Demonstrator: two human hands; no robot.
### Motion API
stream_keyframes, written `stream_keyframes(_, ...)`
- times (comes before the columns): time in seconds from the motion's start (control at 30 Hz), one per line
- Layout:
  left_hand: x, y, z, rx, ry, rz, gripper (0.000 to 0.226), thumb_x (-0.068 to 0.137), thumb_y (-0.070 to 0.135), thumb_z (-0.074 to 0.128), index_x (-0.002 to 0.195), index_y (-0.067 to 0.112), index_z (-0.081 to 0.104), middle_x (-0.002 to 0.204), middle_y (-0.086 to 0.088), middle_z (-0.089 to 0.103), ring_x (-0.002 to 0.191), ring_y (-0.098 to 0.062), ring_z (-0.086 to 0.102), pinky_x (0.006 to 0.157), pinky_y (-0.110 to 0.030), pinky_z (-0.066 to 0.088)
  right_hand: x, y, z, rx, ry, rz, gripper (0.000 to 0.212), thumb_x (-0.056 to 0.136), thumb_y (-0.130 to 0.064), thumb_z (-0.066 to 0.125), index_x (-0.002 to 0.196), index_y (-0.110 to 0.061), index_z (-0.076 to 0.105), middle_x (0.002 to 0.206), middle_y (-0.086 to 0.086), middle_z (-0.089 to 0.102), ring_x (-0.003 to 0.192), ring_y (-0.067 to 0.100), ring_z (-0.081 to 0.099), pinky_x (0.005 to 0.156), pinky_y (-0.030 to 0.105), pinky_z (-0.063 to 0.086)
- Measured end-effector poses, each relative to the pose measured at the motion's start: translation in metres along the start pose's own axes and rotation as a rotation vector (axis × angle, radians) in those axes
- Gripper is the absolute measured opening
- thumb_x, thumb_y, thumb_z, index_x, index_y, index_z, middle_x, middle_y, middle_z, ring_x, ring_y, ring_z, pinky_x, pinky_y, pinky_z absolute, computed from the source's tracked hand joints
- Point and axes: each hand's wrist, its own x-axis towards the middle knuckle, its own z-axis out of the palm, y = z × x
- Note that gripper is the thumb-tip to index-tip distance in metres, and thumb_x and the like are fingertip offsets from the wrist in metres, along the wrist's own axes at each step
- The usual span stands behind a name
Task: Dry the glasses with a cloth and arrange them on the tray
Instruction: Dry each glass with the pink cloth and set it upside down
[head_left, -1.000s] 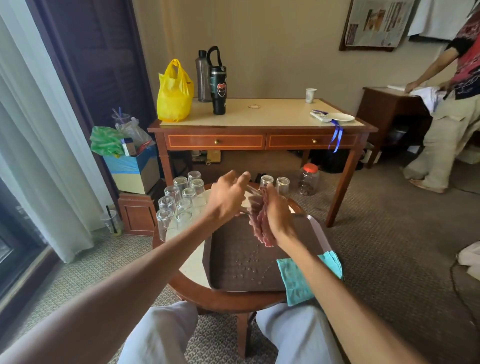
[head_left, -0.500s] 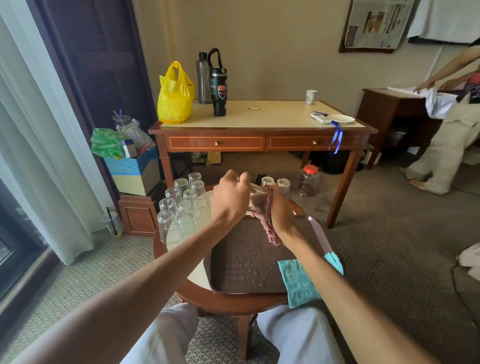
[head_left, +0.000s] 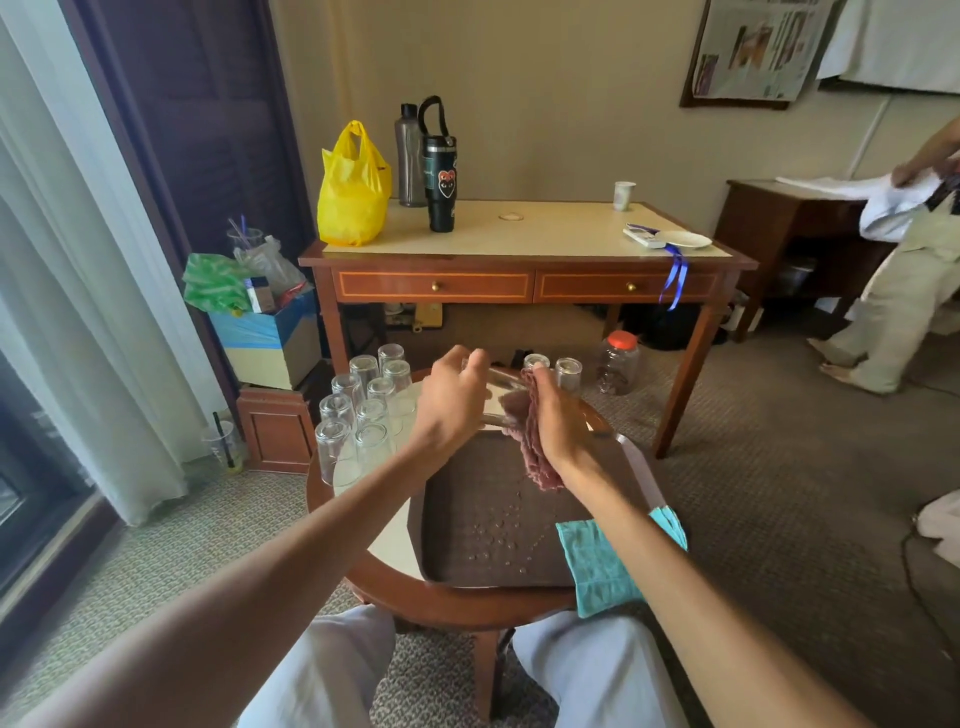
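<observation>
Left hand (head_left: 449, 402) grips a glass (head_left: 496, 387), right hand (head_left: 561, 421) clutches the pink cloth (head_left: 535, 452) against it, both above the tray (head_left: 467, 519). Near right, a teal cloth (head_left: 602, 561) overlaps the tray's edge. Left, upside-down glasses (head_left: 363, 410) crowd the table (head_left: 441, 603); 2 more glasses (head_left: 553, 366) stand just beyond the hands.

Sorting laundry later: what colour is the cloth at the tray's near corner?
The cloth is teal; head view.

Round table (head_left: 441, 605), brown tray (head_left: 467, 525), upturned glasses (head_left: 363, 410), teal cloth (head_left: 602, 569)

Most of the glass (head_left: 497, 383) behind left hand (head_left: 449, 404) and pink cloth (head_left: 534, 453) — second person (head_left: 891, 312) half beyond the right edge.
</observation>
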Motion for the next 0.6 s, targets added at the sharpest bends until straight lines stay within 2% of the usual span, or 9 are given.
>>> stream_keyframes(0.07, -0.008, 0.006, -0.004, 0.207, 0.108, 0.211, 0.041, 0.09, 0.051, 0.04, 0.084, 0.015, 0.06, 0.078, -0.002, 0.07, 0.072, -0.022, 0.068, 0.065, -0.043, 0.058, -0.006, -0.014, -0.003, 0.111, -0.147, 0.112, 0.062, 0.104, -0.044, 0.03, 0.07, -0.007, 0.067, 0.065, 0.011, 0.062, 0.051, 0.016, 0.055, 0.059, 0.031, 0.05)
stream_keyframes(0.13, -0.012, 0.01, -0.013, 0.346, 0.173, 0.588, 0.032, 0.095, 0.045, 0.046, 0.084, 0.019, 0.061, 0.08, 0.007, 0.066, 0.067, -0.012, 0.063, 0.058, -0.031, 0.052, -0.012, -0.031, -0.011, 0.153, -0.378, 0.331, 0.058, 0.102, -0.048, 0.03, 0.08, -0.004, 0.061, 0.066, 0.014, 0.056, 0.041, 0.014, 0.044, 0.038, 0.022, 0.039)
stream_keyframes(0.2, -0.011, 0.009, -0.02, 0.401, 0.086, 0.874, 0.026, 0.096, 0.039, 0.049, 0.088, 0.018, 0.062, 0.086, 0.009, 0.062, 0.066, -0.012, 0.06, 0.054, -0.03, 0.049, -0.014, -0.039, -0.016, 0.188, -0.498, 0.477, 0.058, 0.1, -0.052, 0.033, 0.086, -0.003, 0.062, 0.068, 0.016, 0.055, 0.036, 0.012, 0.04, 0.03, 0.018, 0.031)
stream_keyframes(0.23, -0.008, 0.006, -0.022, 0.412, 0.048, 0.924, 0.025, 0.096, 0.037, 0.048, 0.09, 0.017, 0.062, 0.088, 0.008, 0.061, 0.066, -0.013, 0.06, 0.054, -0.031, 0.049, -0.012, -0.038, -0.014, 0.193, -0.486, 0.482, 0.059, 0.101, -0.051, 0.033, 0.087, -0.003, 0.063, 0.068, 0.016, 0.055, 0.035, 0.012, 0.04, 0.03, 0.018, 0.032)
stream_keyframes(0.3, -0.003, -0.002, -0.023, 0.376, 0.043, 0.841, 0.028, 0.098, 0.039, 0.045, 0.092, 0.016, 0.06, 0.09, 0.006, 0.061, 0.068, -0.014, 0.06, 0.056, -0.035, 0.051, -0.012, -0.037, -0.003, 0.215, -0.345, 0.382, 0.057, 0.103, -0.048, 0.032, 0.091, -0.002, 0.065, 0.072, 0.017, 0.059, 0.041, 0.015, 0.049, 0.036, 0.021, 0.04)
stream_keyframes(0.43, 0.013, -0.009, -0.012, -0.02, 0.041, 0.176, 0.038, 0.091, 0.05, 0.041, 0.087, 0.017, 0.06, 0.081, -0.003, 0.074, 0.075, -0.023, 0.071, 0.065, -0.056, 0.058, -0.001, -0.014, 0.016, 0.107, 0.037, 0.055, 0.062, 0.101, -0.053, 0.039, 0.075, -0.01, 0.075, 0.077, 0.011, 0.073, 0.067, 0.023, 0.068, 0.074, 0.04, 0.056)
stream_keyframes(0.47, 0.015, -0.006, -0.011, -0.062, 0.043, 0.1, 0.04, 0.088, 0.051, 0.04, 0.086, 0.016, 0.061, 0.079, -0.003, 0.074, 0.074, -0.023, 0.071, 0.065, -0.057, 0.058, -0.001, -0.013, 0.018, 0.048, 0.076, 0.023, 0.064, 0.099, -0.057, 0.04, 0.073, -0.011, 0.076, 0.077, 0.009, 0.075, 0.071, 0.024, 0.069, 0.078, 0.044, 0.056)
stream_keyframes(0.53, 0.008, -0.003, -0.017, 0.078, 0.124, 0.236, 0.04, 0.094, 0.049, 0.04, 0.084, 0.015, 0.06, 0.073, 0.003, 0.069, 0.068, -0.014, 0.066, 0.061, -0.041, 0.055, -0.003, -0.019, 0.02, 0.113, 0.017, 0.069, 0.063, 0.102, -0.052, 0.037, 0.074, -0.008, 0.074, 0.075, 0.01, 0.073, 0.069, 0.023, 0.067, 0.071, 0.04, 0.058)
stream_keyframes(0.6, -0.002, 0.0, -0.027, 0.241, 0.194, 0.579, 0.034, 0.1, 0.042, 0.044, 0.085, 0.016, 0.06, 0.073, 0.01, 0.061, 0.063, -0.003, 0.056, 0.055, -0.028, 0.043, -0.008, -0.036, 0.014, 0.157, -0.202, 0.291, 0.06, 0.104, -0.048, 0.031, 0.083, -0.003, 0.065, 0.07, 0.012, 0.065, 0.048, 0.015, 0.056, 0.045, 0.024, 0.048)
